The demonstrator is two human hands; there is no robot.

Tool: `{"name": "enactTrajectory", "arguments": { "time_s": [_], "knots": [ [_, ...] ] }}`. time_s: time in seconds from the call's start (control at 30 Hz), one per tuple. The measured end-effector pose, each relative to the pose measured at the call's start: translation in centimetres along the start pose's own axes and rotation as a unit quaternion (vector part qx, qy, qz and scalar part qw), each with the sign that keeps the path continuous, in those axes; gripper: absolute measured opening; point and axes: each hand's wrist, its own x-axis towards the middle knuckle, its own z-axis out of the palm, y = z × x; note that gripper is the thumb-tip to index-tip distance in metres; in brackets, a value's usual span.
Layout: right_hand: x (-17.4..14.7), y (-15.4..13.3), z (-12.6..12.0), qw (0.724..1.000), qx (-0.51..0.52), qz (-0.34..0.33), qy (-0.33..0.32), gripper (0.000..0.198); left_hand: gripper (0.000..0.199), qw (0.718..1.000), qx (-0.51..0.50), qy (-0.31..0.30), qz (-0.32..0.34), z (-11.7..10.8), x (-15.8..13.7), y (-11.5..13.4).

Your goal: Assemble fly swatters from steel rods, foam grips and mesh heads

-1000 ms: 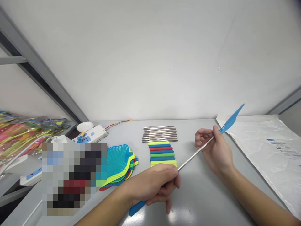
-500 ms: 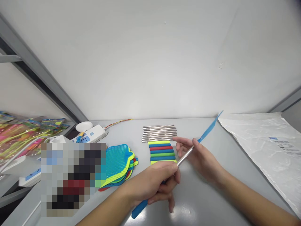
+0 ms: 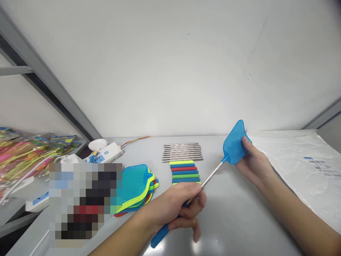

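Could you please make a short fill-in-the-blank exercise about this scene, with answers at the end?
1. The mesh head touched by the right hand and the handle held by the left hand are both ____.
2. Among the loose handles, besides green, only ____ shows just once.
3. The stacked mesh heads lie to the ____ of those loose handles.
Missing words: blue; red; left.

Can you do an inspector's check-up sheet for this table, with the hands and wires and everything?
Surface: grey table, shiny at the front.
Job's things: metal rod with blue mesh head and blue handle; row of rods, coloured handles, pile of mesh heads.
Clutter: white plastic package, right; bright bagged items, left; one spot blurred out.
Hands: left hand grips rod and handle; right hand pinches the mesh head.
Cables: white cable, red-yellow wires, power strip, left.
Surroundings: white wall, grey frame.
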Motion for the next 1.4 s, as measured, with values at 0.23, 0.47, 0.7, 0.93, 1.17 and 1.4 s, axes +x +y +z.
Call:
{"name": "enactTrajectory", "arguments": {
  "time_s": [0.23, 0.47, 0.7, 0.93, 1.17, 1.4],
  "knots": [
    [-2.8, 0.9, 1.8, 0.992, -0.086, -0.066, 0.061, 0.023, 0.032, 1.0, 0.0, -0.026, 0.008, 0.5, 0.1, -0.6],
    [-5.3, 2.2, 2.8, 0.984, -0.174, -0.025, 0.008, 0.023, 0.031, 1.0, 0.006, -0.012, 0.02, 0.2, 0.1, -0.3],
    [-4.1, 3.0, 2.3, 0.992, -0.12, 0.042, -0.004, 0.032, 0.03, 0.999, -0.035, 0.0, 0.005, -0.1, 0.3, 0.1],
    [-3.4, 1.7, 1.7, 0.99, -0.135, 0.026, 0.013, 0.022, 0.033, 0.998, -0.057, -0.016, -0.025, -0.4, 0.7, -0.4],
    [-2.3, 0.6, 1.1, 0.988, -0.141, -0.009, 0.057, 0.021, 0.03, 0.995, -0.084, -0.007, -0.052, -1.2, 1.2, -1.4],
    [-2.1, 0.7, 0.7, 0.987, -0.154, -0.021, 0.041, 0.028, 0.031, 0.997, -0.019, 0.055, -0.054, -0.4, 1.4, -1.6]
  ]
}}
